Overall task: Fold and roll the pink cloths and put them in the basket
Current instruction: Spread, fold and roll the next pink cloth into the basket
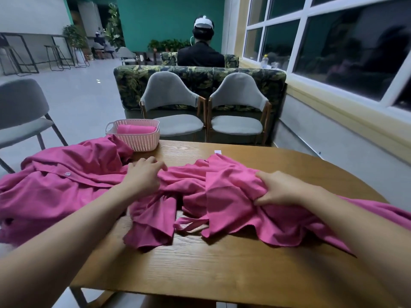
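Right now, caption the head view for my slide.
On the wooden table, the left hand and right hand grip a crumpled pink cloth; one rolled cloth lies in the basket.

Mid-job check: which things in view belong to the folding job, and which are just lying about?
Job: crumpled pink cloth, held by left hand and right hand; buttoned pink cloth beside it; rolled pink cloth in the basket.
Idle: grey chairs, sofa, white tag, seated person.

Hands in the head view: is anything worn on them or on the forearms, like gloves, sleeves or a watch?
No. The left hand and the right hand are ungloved, and no ring shows. The left forearm and the right forearm are uncovered down to the picture's edge: no sleeve, watch or band in view.
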Tool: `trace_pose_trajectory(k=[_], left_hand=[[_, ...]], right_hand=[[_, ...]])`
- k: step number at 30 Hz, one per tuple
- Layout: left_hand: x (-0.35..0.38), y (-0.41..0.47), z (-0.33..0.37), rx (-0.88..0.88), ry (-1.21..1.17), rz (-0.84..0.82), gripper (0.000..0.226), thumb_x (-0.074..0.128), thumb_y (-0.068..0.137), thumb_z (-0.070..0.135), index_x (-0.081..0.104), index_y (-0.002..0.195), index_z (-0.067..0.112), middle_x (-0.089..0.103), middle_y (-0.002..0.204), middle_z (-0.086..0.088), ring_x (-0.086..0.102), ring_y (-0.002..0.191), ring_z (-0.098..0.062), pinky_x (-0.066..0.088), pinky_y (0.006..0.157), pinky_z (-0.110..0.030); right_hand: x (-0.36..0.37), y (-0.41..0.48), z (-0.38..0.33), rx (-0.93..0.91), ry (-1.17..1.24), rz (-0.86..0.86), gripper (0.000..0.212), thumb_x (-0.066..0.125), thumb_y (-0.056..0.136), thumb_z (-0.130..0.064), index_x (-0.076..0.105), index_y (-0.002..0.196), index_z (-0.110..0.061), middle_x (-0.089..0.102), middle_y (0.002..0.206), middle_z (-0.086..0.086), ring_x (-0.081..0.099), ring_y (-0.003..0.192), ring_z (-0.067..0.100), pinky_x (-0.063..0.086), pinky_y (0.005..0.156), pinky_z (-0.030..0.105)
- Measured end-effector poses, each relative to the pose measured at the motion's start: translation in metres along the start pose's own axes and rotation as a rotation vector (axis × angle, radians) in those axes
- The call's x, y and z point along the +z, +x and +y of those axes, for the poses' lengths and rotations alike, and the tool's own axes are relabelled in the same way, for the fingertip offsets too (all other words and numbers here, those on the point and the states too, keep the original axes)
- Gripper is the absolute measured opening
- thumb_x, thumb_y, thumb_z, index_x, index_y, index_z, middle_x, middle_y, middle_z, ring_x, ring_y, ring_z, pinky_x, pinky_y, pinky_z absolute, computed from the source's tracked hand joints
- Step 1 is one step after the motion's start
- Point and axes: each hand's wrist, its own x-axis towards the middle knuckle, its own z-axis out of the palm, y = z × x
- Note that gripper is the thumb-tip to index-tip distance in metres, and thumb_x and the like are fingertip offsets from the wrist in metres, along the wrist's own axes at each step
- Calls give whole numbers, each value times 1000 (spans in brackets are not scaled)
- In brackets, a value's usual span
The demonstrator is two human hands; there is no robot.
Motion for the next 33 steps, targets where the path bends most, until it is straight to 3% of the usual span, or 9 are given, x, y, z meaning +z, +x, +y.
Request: trace_pose_trajectory(k=[5,7,9,13,16,19,23,28,33], left_hand=[[2,11,59,38,-387,-123,53,35,83,53,75,94,20,77,100,-2,70,96,-25,56,87,-39],[8,14,74,35,-503,-125,54,50,93,63,71,79,15,73,75,5,68,76,-15,53,71,-33],[8,14,85,37,-602,-103,51,70,91,63,70,72,16,67,61,11,59,57,-5,46,59,-30],[-1,14,98,96,-839,-51,6,85,85,27,79,86,26,77,77,8,72,70,-11,61,67,-38],[-20,13,111,108,-1011,0,12,81,89,12,78,89,24,76,78,4,68,65,-9,56,62,-30],[-51,13,124,133,-1229,38,11,77,92,6,80,95,16,77,83,-1,67,73,-11,58,71,-32],[-86,12,143,193,-1406,-26,31,59,97,-5,80,106,16,79,104,-9,71,86,-16,62,86,-34],[-110,3,157,362,-1341,66,30,68,93,-10,77,116,8,78,103,-9,72,90,-14,62,85,-29],[-128,2,161,440,-1059,306,29,79,80,-4,80,103,14,79,88,1,70,74,-7,56,75,-23]], right_hand=[[-7,-19,-23,-109,65,-75,52,77,80,-68,44,103,-35,48,86,-19,54,84,15,41,67,30],[-9,-24,-28,-133,91,-110,55,73,83,-73,48,112,-33,52,92,-19,52,84,11,40,67,24],[-10,-25,-30,-128,110,-136,67,67,82,-80,53,124,-29,62,107,-11,56,90,13,45,76,30],[-15,-23,-25,-88,148,-115,67,49,85,-89,58,115,-31,65,106,-7,61,93,15,51,82,36],[-19,-18,-28,-49,132,133,82,44,83,-90,59,137,-30,58,126,-2,62,109,20,53,97,41],[-28,-19,-48,-76,372,446,64,62,82,-83,64,109,-25,64,100,-8,63,88,10,56,82,37],[-45,-26,-80,-80,729,491,54,77,78,-73,64,108,-29,70,97,-13,66,88,0,54,77,22],[-71,-19,-78,-9,729,681,8,73,92,-27,72,99,-26,74,88,-9,70,86,9,54,79,31],[-93,-26,-65,-143,773,592,6,64,92,-20,68,92,-25,73,83,-9,67,81,12,57,83,45]])
